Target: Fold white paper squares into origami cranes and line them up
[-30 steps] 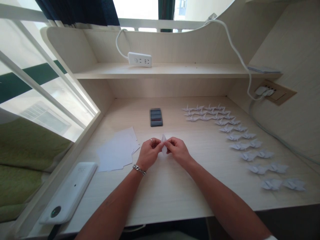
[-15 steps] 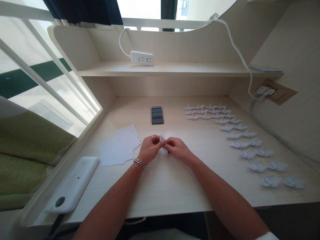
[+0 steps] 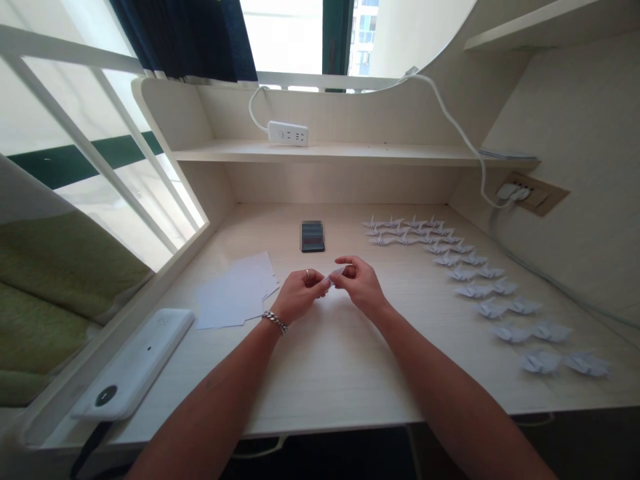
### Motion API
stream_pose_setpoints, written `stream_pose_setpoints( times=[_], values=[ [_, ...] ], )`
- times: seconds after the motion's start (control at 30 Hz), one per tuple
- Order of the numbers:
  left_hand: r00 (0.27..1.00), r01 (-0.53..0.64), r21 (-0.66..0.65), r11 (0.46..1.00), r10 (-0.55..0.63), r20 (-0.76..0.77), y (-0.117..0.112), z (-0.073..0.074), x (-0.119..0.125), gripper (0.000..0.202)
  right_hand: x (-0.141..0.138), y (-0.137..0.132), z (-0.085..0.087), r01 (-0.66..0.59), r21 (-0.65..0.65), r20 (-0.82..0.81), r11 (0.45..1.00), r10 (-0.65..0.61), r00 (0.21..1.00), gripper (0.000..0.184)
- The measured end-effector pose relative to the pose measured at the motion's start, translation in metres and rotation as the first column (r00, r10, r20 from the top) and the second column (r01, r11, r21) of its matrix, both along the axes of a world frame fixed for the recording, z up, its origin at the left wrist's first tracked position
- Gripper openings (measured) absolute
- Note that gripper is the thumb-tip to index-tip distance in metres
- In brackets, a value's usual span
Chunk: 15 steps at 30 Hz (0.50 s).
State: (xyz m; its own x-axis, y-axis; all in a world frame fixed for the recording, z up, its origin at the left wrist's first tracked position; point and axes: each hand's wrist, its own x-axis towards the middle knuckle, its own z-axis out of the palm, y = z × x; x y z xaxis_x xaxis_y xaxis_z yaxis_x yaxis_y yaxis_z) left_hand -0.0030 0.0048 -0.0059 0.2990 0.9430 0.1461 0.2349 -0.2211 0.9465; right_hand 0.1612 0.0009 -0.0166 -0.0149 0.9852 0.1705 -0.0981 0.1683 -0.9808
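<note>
Folded paper (image 3: 339, 271): white, over the desk (image 3: 330, 373), centre of the clock
Left hand (image 3: 299, 293): pinching its 8 o'clock end
Right hand (image 3: 363, 283): pinching its 3 o'clock side, fingertips close beside the left's
Loose sheets (image 3: 233, 291): flat at 9 o'clock
Dark device (image 3: 313, 238): at 11 o'clock, blurred
Paper cranes (image 3: 480, 291): rows from 1 to 4 o'clock

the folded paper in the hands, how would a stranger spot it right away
On the pale desk, look near the middle. There the left hand and right hand pinch a small white folded paper between them. Unlike the flat sheets to the left and the rows of paper birds to the right, it is the only paper in hand.
</note>
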Motion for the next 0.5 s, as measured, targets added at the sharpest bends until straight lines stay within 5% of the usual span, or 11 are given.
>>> stream_pose_setpoints(
  times=[0.17,0.4,0.5],
  values=[
    [0.973,-0.12,-0.039,0.992,0.125,0.192,-0.0024,0.0018,0.0071,0.028,-0.009,-0.005,-0.0004,-0.088,-0.087,-0.046,0.992,0.084,0.995,0.032],
    [0.997,-0.052,-0.033,0.998,0.053,0.053,0.0062,0.0034,0.0062,0.024,-0.0044,0.0013,-0.008,0.018,0.065,0.321,0.998,-0.038,0.946,0.026],
    [0.996,-0.093,0.044,0.995,0.093,0.008,0.0072,0.0071,0.0046,0.021,-0.0092,-0.0004,-0.0055,0.002,0.041,0.262,0.999,-0.013,0.965,0.026]
  ],
)
